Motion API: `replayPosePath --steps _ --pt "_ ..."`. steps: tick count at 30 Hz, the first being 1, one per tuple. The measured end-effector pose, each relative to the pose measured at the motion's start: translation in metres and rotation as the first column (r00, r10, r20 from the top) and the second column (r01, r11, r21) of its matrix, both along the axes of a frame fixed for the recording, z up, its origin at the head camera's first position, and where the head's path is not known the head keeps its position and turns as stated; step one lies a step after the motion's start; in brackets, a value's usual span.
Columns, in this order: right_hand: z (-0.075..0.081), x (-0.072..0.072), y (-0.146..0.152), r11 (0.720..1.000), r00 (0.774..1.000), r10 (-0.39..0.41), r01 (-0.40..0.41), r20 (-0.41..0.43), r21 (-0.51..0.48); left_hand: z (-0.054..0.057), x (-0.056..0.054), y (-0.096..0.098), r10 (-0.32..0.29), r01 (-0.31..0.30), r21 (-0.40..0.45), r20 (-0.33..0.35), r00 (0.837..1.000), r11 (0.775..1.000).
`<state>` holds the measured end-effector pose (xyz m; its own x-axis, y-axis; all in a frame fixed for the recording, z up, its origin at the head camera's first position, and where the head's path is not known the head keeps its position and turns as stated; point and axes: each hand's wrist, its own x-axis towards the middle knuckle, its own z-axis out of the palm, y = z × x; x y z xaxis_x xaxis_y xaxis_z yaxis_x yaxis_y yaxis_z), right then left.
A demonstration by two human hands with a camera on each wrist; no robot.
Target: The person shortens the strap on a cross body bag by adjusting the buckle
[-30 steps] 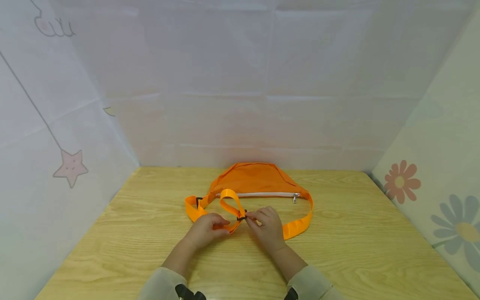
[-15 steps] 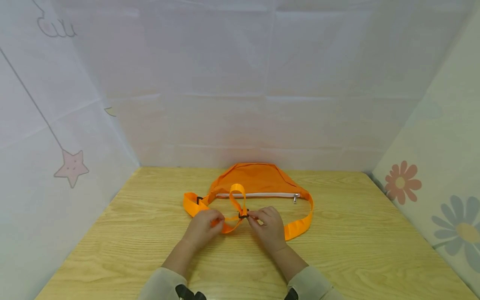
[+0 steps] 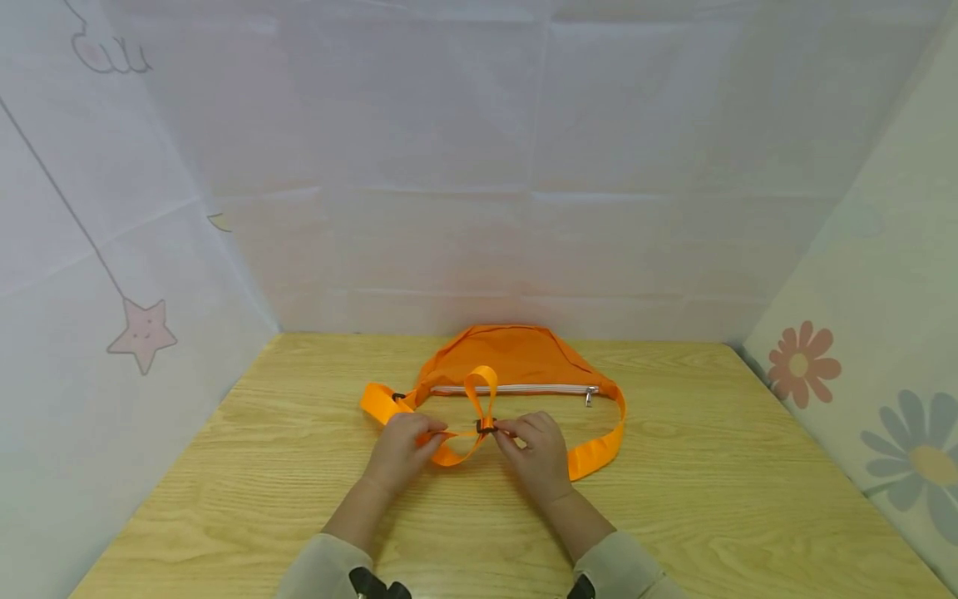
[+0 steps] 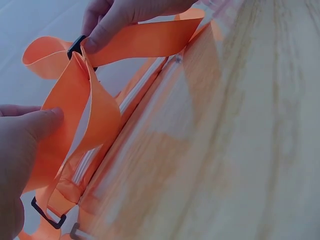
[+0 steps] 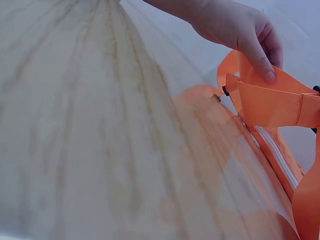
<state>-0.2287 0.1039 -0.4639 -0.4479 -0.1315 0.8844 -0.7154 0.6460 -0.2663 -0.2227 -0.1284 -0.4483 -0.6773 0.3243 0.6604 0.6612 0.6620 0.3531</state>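
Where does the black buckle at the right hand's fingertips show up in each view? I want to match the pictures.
Head: the buckle is low and near the middle, at the fingertips of the right hand.
Left wrist: the buckle is upper left, beside that hand's thumb.
Right wrist: the buckle is at the right edge, cut off.
Shared landmark: the white zipper on the orange bag.

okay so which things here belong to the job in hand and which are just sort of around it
Part of the job:
orange bag
its orange strap, held in the left grip
black buckle, at the right grip
second black buckle, on the strap

Just around it:
wooden table
printed sheets behind and beside it
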Motion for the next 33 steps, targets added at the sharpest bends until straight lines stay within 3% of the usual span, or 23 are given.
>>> replayPosePath --steps 5,22,33 --pt "-0.001 -0.001 0.003 1.0 1.0 -0.009 0.009 0.009 -0.003 -0.003 -0.003 -0.003 -0.006 0.007 0.016 -0.084 0.996 1.0" --pt "-0.002 -0.003 0.009 1.0 1.0 -0.026 0.026 0.007 0.0 -0.001 0.0 -0.032 0.106 -0.104 0.02 -0.076 0.991 0.994" --pt "-0.001 -0.003 0.009 1.0 1.0 -0.023 0.023 -0.004 0.015 -0.005 -0.002 -0.05 0.154 -0.152 0.024 -0.122 0.981 0.988"
